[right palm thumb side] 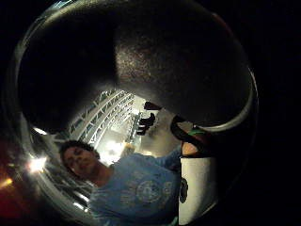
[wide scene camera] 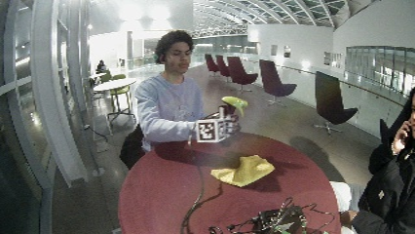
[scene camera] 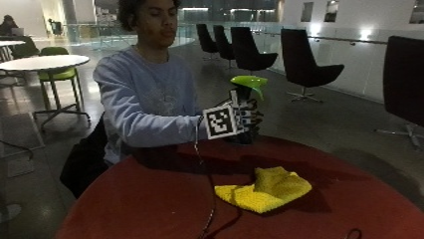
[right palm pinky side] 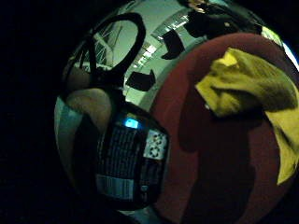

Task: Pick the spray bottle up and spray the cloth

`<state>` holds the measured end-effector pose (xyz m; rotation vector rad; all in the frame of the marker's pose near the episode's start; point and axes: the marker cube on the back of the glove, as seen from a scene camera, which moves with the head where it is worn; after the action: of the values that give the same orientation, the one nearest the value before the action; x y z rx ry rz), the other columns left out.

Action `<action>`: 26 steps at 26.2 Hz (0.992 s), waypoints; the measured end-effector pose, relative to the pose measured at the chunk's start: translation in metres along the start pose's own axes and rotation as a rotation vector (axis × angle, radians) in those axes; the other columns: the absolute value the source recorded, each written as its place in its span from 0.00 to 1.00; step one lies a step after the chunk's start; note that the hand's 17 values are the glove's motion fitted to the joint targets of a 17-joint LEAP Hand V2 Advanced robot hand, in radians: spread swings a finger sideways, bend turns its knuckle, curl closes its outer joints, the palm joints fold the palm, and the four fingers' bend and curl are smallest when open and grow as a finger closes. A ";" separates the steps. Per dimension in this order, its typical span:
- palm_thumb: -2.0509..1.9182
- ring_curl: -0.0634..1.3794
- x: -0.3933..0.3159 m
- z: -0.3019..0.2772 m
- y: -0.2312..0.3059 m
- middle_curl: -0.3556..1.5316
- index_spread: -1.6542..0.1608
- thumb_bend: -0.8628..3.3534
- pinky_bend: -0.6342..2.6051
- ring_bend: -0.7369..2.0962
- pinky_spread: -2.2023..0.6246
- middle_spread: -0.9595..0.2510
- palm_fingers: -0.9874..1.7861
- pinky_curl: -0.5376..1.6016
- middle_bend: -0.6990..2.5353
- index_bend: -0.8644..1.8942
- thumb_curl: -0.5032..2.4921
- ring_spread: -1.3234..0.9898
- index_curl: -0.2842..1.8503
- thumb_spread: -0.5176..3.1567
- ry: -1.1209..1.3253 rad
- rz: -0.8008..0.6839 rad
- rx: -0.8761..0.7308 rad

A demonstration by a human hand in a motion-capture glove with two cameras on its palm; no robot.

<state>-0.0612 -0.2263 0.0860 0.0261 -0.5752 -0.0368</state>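
- Outside view: the gloved right hand (scene camera: 244,118) held the spray bottle (scene camera: 246,107) upright above the near edge of the red worktop (scene camera: 152,199), its fingers (scene camera: 252,115) wrapped round the dark body just under the green spray head (scene camera: 249,81).
- The yellow cloth (scene camera: 265,188) lay crumpled on the worktop, below the fingers and a little forward of them, well apart from the bottle.
- The bottle was already lifted, so by my judgement the step in hand was aiming and spraying.
- To do it well, the nozzle should be tipped down toward the cloth and brought nearer before a finger pulls the trigger; sprayed from where it was, the mist would likely land on bare worktop as well.
- Whether a finger already sat on the trigger could not be told from any view.
- The little finger side palm view showed what the outside views did not: the bottle's printed back label (right palm pinky side: 131,161) close against the palm, and the cloth (right palm pinky side: 247,86) lying on the red worktop (right palm pinky side: 219,158) beyond the bottle.
- The thumb side palm view was mostly filled by a dark rounded surface near the palm, apparently the bottle, and showed no cloth.
- The wide outside view added a tangle of cables (wide scene camera: 272,222) at the worktop's far edge, well apart from the cloth (wide scene camera: 245,170).
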 end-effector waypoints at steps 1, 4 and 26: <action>0.77 0.31 -0.001 0.014 -0.004 0.45 0.81 0.20 0.25 0.42 0.85 0.73 0.74 0.42 0.30 0.36 0.39 0.57 0.32 0.32 -0.007 -0.035 0.003; 0.77 0.31 0.001 0.051 -0.015 0.45 0.80 0.20 0.25 0.42 0.85 0.72 0.74 0.42 0.30 0.37 0.39 0.57 0.32 0.32 -0.014 -0.105 0.019; 0.71 0.31 0.023 -0.017 0.072 0.44 0.75 0.20 0.26 0.41 0.86 0.73 0.63 0.41 0.29 0.32 0.35 0.57 0.28 0.40 0.336 -0.089 -0.103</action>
<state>-0.0309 -0.1551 0.0866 -0.0418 -0.2356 -0.1456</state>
